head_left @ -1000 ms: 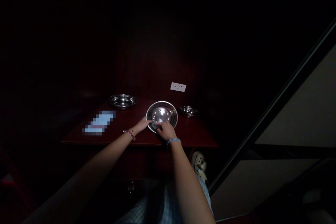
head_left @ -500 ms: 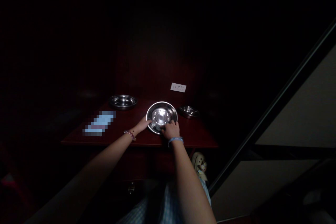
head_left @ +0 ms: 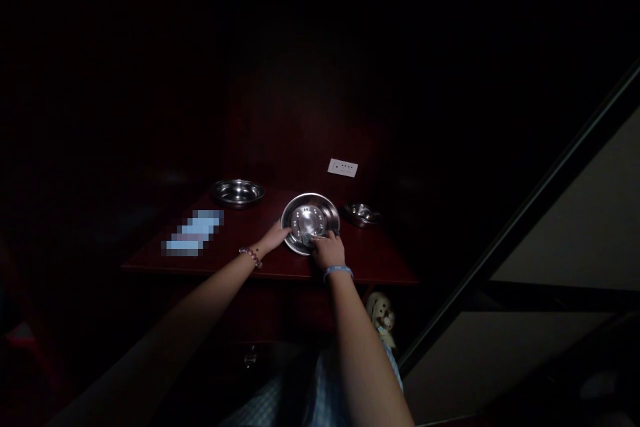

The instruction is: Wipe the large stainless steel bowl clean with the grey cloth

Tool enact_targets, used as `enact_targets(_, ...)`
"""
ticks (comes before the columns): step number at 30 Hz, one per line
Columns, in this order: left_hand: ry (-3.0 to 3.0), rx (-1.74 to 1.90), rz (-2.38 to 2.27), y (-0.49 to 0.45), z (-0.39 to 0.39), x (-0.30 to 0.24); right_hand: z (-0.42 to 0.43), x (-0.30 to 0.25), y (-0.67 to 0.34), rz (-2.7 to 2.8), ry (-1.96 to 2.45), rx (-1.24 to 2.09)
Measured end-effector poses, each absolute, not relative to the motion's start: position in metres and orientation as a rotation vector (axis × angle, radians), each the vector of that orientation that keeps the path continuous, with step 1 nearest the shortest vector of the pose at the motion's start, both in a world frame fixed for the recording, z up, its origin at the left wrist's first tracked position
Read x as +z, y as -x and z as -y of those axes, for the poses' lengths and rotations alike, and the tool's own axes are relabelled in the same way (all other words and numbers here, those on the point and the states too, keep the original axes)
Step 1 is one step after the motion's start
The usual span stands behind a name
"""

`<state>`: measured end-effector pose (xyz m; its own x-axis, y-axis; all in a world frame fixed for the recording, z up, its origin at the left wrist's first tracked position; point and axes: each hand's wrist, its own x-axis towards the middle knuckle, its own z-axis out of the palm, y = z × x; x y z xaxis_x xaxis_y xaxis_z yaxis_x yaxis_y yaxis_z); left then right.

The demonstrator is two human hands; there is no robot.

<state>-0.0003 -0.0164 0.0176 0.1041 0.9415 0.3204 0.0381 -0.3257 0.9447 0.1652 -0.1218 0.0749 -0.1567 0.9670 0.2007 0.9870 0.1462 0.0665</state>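
A round steel plate (head_left: 310, 215) lies near the front edge of a dark red table (head_left: 240, 253). My left hand (head_left: 274, 238) grips the plate's left rim, fingers curled on it. My right hand (head_left: 327, 250) is closed on a small grey pad (head_left: 309, 237) and presses it inside the plate at its near right side. A beaded bracelet sits on my left wrist and a light blue band on my right.
A second steel plate (head_left: 237, 192) sits at the back left and a small steel bowl (head_left: 361, 213) at the right. A blurred light blue patch (head_left: 193, 232) lies at the left. A white socket plate (head_left: 343, 167) is on the wall. The room is very dark.
My right hand has slid the grey pad from the plate's near left edge towards its near right side. My left hand has stayed on the rim.
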Motion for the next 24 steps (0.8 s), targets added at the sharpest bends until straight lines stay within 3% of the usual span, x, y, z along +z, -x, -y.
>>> enact_targets(13,-1.657,1.218,-0.809,0.0,0.024,0.018,0.122,0.059,-0.134,2.229,1.874,-0.136)
enact_targets(24,-1.553,1.422,-0.921,-0.003,0.012,0.016,0.12,0.059,-0.123,2.335,1.61,0.0)
